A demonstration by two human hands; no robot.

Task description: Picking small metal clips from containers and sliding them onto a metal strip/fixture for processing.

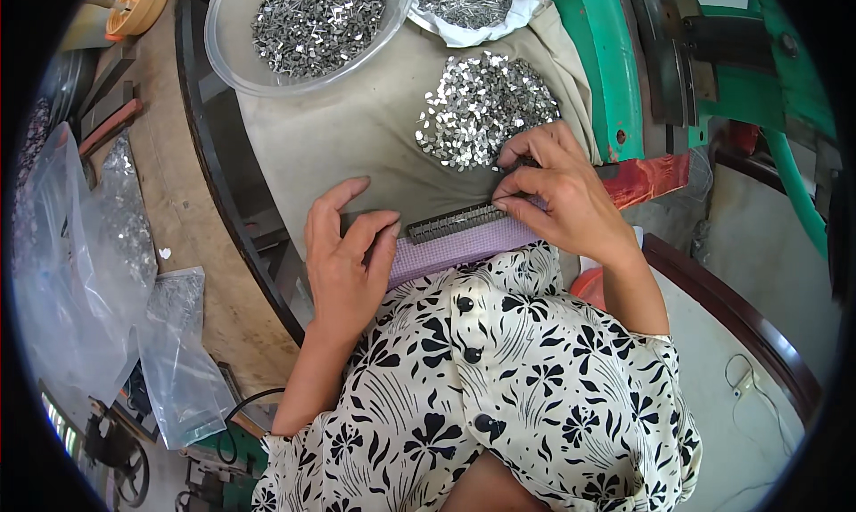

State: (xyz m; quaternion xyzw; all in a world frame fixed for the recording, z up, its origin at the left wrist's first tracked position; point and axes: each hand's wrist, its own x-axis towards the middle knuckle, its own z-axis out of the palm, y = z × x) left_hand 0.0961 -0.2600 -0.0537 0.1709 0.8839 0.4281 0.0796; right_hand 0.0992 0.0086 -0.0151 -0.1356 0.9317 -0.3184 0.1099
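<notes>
A dark, slotted metal bar point(456, 222) lies across in front of me, with a row of small pins or parts along it. It sits at the far edge of a purple checked strip point(437, 258). My left hand point(346, 258) hovers by the bar's left end, fingers apart and holding nothing. At the right end, my right hand point(566, 191) has thumb and forefinger pinched together on the bar; whatever is between them is too small to tell. Its other fingers curl beside a loose pile of small shiny metal pieces point(486, 106) on the grey-brown cloth point(330, 147).
Beyond the cloth stand a clear plastic tub point(214, 44) of small metal pieces and a lined bowl point(446, 38) of thin metal pins. Green machinery point(615, 75) borders the right. Plastic bags point(183, 360) lie on the wooden table point(192, 209) at left.
</notes>
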